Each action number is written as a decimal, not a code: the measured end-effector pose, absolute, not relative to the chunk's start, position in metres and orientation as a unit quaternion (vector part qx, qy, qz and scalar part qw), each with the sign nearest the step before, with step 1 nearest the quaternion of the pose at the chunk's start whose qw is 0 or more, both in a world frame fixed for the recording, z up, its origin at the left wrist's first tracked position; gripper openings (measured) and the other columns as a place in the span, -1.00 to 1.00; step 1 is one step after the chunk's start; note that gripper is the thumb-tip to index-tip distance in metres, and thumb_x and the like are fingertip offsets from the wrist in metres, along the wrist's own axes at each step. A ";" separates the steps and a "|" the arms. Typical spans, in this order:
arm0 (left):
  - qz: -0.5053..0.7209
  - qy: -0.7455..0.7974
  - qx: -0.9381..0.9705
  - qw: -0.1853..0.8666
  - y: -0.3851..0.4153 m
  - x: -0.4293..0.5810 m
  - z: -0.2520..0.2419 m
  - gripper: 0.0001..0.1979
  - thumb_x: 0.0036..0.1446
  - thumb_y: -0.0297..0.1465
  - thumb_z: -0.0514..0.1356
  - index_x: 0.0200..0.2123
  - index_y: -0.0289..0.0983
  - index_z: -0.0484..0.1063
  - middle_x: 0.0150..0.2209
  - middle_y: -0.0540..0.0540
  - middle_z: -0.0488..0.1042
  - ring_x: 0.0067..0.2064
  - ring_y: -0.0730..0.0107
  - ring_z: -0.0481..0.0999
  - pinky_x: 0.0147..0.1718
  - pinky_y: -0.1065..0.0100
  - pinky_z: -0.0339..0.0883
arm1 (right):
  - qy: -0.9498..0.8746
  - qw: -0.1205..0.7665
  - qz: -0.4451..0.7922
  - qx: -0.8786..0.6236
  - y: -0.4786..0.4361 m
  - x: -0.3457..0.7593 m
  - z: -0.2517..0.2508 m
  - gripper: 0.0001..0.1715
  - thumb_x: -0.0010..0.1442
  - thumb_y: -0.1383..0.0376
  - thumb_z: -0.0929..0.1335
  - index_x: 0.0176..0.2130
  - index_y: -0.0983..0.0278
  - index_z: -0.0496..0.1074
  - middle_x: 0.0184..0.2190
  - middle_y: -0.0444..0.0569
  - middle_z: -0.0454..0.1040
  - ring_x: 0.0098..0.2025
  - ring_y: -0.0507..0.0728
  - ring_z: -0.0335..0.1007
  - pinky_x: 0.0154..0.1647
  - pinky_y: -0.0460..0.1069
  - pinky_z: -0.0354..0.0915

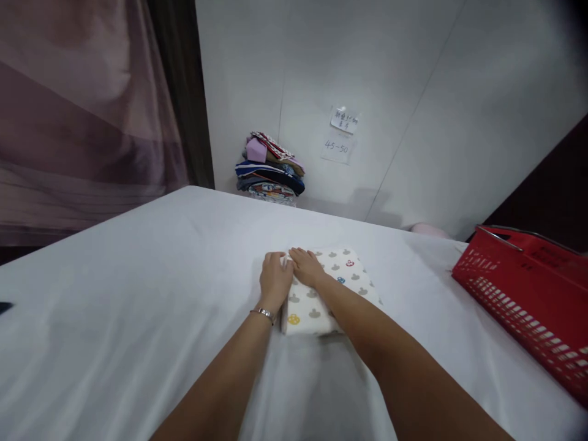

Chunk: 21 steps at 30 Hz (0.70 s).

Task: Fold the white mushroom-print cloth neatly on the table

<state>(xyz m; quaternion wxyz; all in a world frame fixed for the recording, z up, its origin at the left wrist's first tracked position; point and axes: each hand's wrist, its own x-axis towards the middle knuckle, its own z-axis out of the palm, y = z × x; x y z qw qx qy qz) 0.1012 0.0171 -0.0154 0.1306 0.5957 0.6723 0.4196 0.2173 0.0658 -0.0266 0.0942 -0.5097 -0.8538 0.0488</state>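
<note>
A white folded cloth [356,279] printed with small grey, red, blue and yellow figures lies on the white-covered surface in front of me. At its far left corner, my left hand [274,280] curls its fingers and thumb around the edge and grips it. My right hand [307,267] lies flat on top of the same corner with its fingers stretched out, close beside the left one. My right forearm crosses over the cloth and hides part of its right side. A silver bracelet [263,313] circles my left wrist.
A red plastic basket [519,288] stands on the right. Beyond the far edge, a stack of folded fabrics [271,168] rises against the pale wall. Handwritten paper labels [337,149] are stuck to that wall. A pinkish curtain [82,116] hangs at the left.
</note>
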 end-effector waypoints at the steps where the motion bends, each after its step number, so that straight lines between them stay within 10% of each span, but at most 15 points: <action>1: 0.429 0.643 0.625 0.111 0.014 0.105 -0.011 -0.73 0.11 -0.35 0.03 -0.12 -0.26 0.35 -0.05 -0.16 0.36 -0.02 0.29 0.36 -0.05 0.35 0.21 | -0.859 0.091 0.045 -0.502 0.066 0.218 -0.027 -0.47 0.29 0.20 0.07 0.21 0.22 0.06 0.25 -0.02 0.06 0.28 0.15 -0.13 0.23 0.17 -0.15; 10: 0.229 0.625 0.731 0.148 0.003 0.123 -0.035 -0.27 0.17 -0.03 -0.13 0.26 -0.38 -0.10 0.30 -0.24 -0.16 0.31 0.14 -0.21 0.20 0.04 -0.30 | -0.885 0.045 0.067 -0.459 0.083 0.231 -0.011 -0.46 0.25 0.18 0.15 0.18 0.27 0.12 0.22 0.03 0.12 0.26 0.17 -0.06 0.21 0.12 -0.04; 21: 0.172 0.653 0.724 0.139 0.004 0.122 -0.034 -0.25 0.13 0.00 -0.12 0.26 -0.36 -0.07 0.31 -0.19 -0.25 0.29 0.08 -0.14 0.18 -0.05 -0.24 | -0.806 0.019 0.067 -0.588 0.076 0.327 -0.008 -0.28 0.24 -0.02 0.07 0.25 0.30 -0.01 0.28 0.08 -0.05 0.31 0.21 -0.27 0.24 0.16 -0.29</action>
